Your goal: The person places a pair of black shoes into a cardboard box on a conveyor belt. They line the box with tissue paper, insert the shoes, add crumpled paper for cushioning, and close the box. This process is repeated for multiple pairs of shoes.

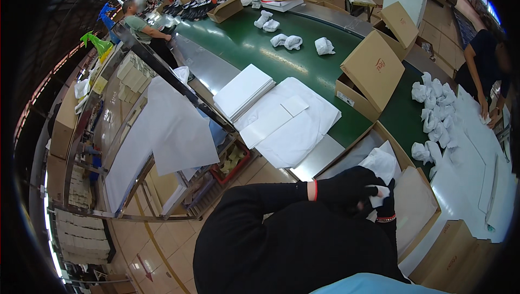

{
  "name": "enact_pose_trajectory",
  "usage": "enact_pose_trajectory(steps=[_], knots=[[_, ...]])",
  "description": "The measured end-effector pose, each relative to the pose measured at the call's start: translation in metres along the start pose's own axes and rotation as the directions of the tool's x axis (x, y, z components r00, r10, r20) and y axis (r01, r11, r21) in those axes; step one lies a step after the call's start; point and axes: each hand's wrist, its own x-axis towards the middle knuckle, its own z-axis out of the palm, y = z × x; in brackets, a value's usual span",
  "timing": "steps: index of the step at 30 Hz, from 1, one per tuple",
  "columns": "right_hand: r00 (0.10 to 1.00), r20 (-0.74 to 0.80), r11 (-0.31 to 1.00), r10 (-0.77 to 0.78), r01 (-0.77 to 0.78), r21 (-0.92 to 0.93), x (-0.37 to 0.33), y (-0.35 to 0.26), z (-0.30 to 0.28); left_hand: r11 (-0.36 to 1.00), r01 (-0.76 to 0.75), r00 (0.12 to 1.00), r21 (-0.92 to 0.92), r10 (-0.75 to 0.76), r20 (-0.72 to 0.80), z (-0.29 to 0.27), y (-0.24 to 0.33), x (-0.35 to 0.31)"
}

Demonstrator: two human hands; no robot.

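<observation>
My left hand (349, 185), in a black glove with a red band at the wrist, is bent over an open brown cardboard box (421, 174). My right hand (385, 205), also gloved in black, meets it there. Between the fingers of both is a small piece of white paper (379, 196); the fingers partly hide it. Just beyond my hands, a white paper-wrapped bundle (381, 163) lies in the box. White tissue paper (414, 199) lines the box's right side.
Flat white paper sheets (295, 131) and a white stack (244, 91) lie left of the box. Wrapped bundles (433, 104) sit right, others on the green conveyor belt (238, 39). A lidded brown carton (374, 69) stands ahead. Co-workers stand at right and far left.
</observation>
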Motion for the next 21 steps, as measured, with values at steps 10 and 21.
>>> enact_pose_trajectory(steps=[10, 21], knots=[[0.809, 0.253, 0.136, 0.531, -0.376, 0.917, 0.01, -0.007, 0.02, 0.889, 0.309, 0.931, -0.338, -0.356, -0.084, 0.005, -0.009, -0.005], [0.983, -0.185, 1.0, -0.007, 0.002, -0.025, -0.017, -0.046, 0.017, 0.975, 0.203, 0.972, 0.086, -0.19, -0.135, 0.024, -0.023, -0.01]])
